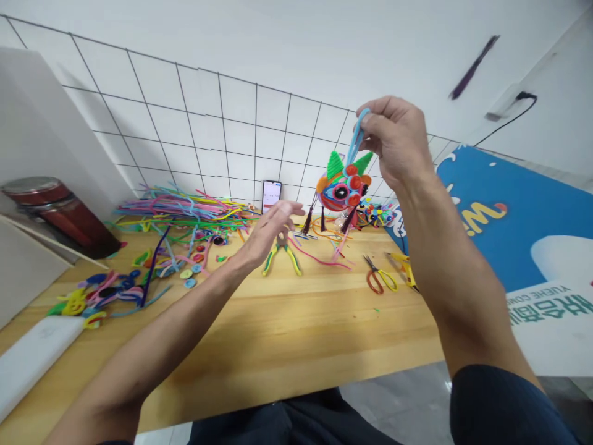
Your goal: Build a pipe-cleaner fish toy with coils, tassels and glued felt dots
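Observation:
My right hand (396, 133) is raised and pinches a light blue pipe-cleaner loop (356, 137). From that loop hangs a colourful animal-head ornament (341, 190) with green ears, red and orange buttons, black eyes and dark tassels below. My left hand (277, 228) hovers over the table with fingers stretched out and nothing in it. Just below its fingers lie yellow-green pliers (281, 256), handles apart. The ornament hangs to the right of my left hand, not touching it.
Bundled pipe cleaners (185, 207) and loose buttons (197, 267) cover the left of the wooden table (278, 334). Scissors (380, 279) lie at right beside a yellow tool (408, 272). A phone (271, 194) leans at the back. A dark red flask (60, 213) stands far left.

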A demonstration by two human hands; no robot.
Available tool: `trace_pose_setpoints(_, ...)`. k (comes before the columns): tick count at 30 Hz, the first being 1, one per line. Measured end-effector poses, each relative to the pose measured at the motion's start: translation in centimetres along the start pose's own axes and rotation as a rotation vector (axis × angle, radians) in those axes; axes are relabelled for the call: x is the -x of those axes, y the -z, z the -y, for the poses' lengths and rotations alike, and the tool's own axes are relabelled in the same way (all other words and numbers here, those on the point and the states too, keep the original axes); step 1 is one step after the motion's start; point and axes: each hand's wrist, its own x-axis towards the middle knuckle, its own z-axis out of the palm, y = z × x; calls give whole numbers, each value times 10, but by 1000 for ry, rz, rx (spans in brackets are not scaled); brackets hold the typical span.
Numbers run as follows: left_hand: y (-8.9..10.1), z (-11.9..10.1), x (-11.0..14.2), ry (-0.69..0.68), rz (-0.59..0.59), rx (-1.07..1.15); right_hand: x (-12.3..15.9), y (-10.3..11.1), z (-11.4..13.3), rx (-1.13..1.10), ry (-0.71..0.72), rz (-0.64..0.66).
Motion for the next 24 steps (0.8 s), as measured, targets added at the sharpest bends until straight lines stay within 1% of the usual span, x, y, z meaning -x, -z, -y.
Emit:
trace_pose_setpoints(2,-14,-6,-8,34,106,-3,-1,-1,-8,4,5,-7)
trace_pose_setpoints(3,-19,-5,-11,72,151,-17,-2,-2,-11,12,10,-17)
trace_pose_setpoints(4,-22,-1,-11,115,185,-28,-2,-3,-14,18,15,-27)
trace_pose_setpoints(6,-21,13,-7,195,222,-28,-5,-3,-18,18,15,-26)
trace_pose_setpoints(9,-5,43,11,286,226,-27,-9,-3,-20,10,24,6)
trace_pose_setpoints(10,2,53,19,329,254,-57,-11,-3,-19,17,40,9)
trace_pose_setpoints(12,17,71,34,417,334,-191,-13,-4,-16,55,79,-2)
trace_pose_setpoints(13,23,78,42,445,386,-314,-14,-4,-13,86,96,-14)
trace_pose_setpoints(15,33,87,54,410,451,-611,-15,-7,-7,164,122,-53)
trace_pose_setpoints(16,36,90,60,385,450,-707,-15,-8,-4,208,132,-74)
trace_pose_setpoints(18,35,94,72,340,431,-810,-15,-9,3,292,146,-98)
trace_pose_setpoints(20,26,97,85,289,459,-866,-15,-9,7,360,163,-103)
trace_pose_setpoints(22,11,101,101,171,569,-942,-15,-8,7,399,184,-94)
trace_pose_setpoints(24,-6,108,116,42,694,-936,-14,-5,4,410,191,-71)
